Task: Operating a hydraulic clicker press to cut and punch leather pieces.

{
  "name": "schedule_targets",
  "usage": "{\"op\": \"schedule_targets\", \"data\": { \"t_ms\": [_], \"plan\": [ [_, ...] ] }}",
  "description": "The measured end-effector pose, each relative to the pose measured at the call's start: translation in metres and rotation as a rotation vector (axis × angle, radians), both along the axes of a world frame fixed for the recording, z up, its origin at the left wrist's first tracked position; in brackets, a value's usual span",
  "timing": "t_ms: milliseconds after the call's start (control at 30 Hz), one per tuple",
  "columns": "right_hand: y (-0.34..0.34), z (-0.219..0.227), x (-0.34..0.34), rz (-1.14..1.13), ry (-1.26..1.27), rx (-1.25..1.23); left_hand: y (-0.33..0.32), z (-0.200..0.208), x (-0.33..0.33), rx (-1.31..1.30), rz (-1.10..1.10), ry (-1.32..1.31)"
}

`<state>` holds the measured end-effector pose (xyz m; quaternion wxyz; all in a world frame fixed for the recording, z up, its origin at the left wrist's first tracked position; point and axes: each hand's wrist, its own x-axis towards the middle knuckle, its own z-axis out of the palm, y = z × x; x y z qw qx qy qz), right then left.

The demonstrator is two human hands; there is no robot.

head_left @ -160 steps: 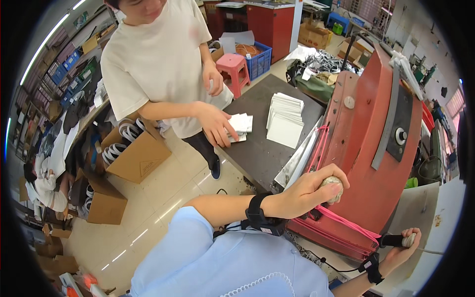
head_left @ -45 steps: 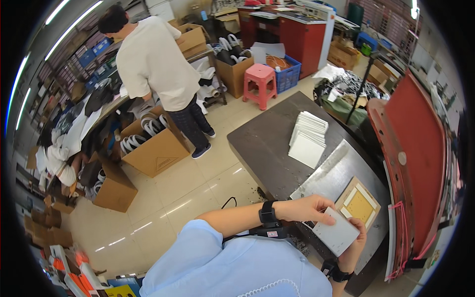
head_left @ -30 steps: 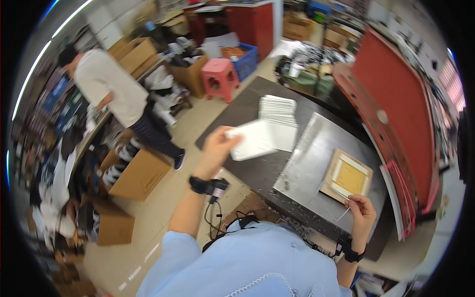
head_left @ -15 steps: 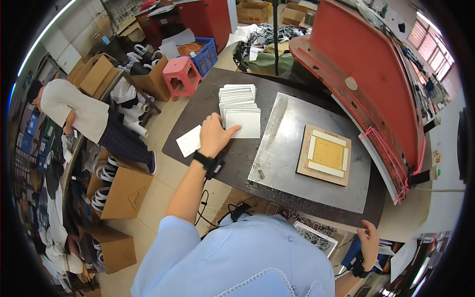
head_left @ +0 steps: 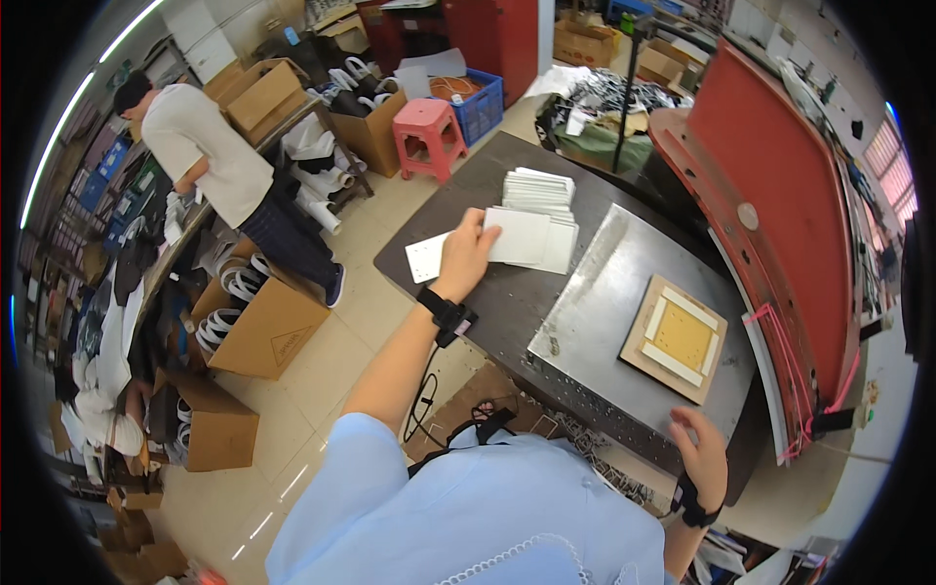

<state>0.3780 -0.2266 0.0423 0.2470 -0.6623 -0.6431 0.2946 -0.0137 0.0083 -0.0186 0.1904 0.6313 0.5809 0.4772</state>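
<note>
My left hand (head_left: 466, 255) pinches a white square card (head_left: 517, 237), thumb on its top face and fingers at its left edge. That card sits partly over a fanned stack of similar white cards (head_left: 549, 198) on the dark table. Left of the hand, a single white card with small holes (head_left: 423, 257) lies partly hidden behind it. My right hand (head_left: 700, 450) is empty, fingers apart and slightly curled, by the near edge of the metal plate (head_left: 595, 312). Beyond it on the plate lies a wooden die board (head_left: 636, 355) with white strips around a yellow centre.
A large red machine arm (head_left: 770, 146) rises at the right, with pink cord (head_left: 780, 341) tied at its edge. A pink stool (head_left: 429, 132) and a blue crate (head_left: 480, 109) stand beyond the table. Another person (head_left: 210, 161) stands at the left beside cardboard boxes (head_left: 273, 327).
My left hand has shifted the top card leftward, off line with the stack. My right hand has come up toward the metal plate. The whole view has turned.
</note>
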Motion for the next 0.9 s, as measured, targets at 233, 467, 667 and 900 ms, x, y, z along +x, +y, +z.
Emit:
{"op": "schedule_targets", "data": {
  "t_ms": [233,467,667,900],
  "plan": [
    [0.018,0.002,-0.004,0.133,0.022,0.076,0.023,-0.023,-0.003,0.322,0.038,0.292],
    [0.01,-0.001,-0.013,-0.077,0.524,-0.011,-0.05,0.042,0.075,-0.341,-0.358,-0.598],
    [0.017,-0.01,-0.026,-0.227,0.77,-0.077,-0.114,0.037,0.16,-0.738,-0.8,-0.57],
    [0.018,-0.016,0.042,-0.48,0.525,-0.059,-0.084,0.033,0.184,-0.105,-0.885,0.133]
  ]
}}
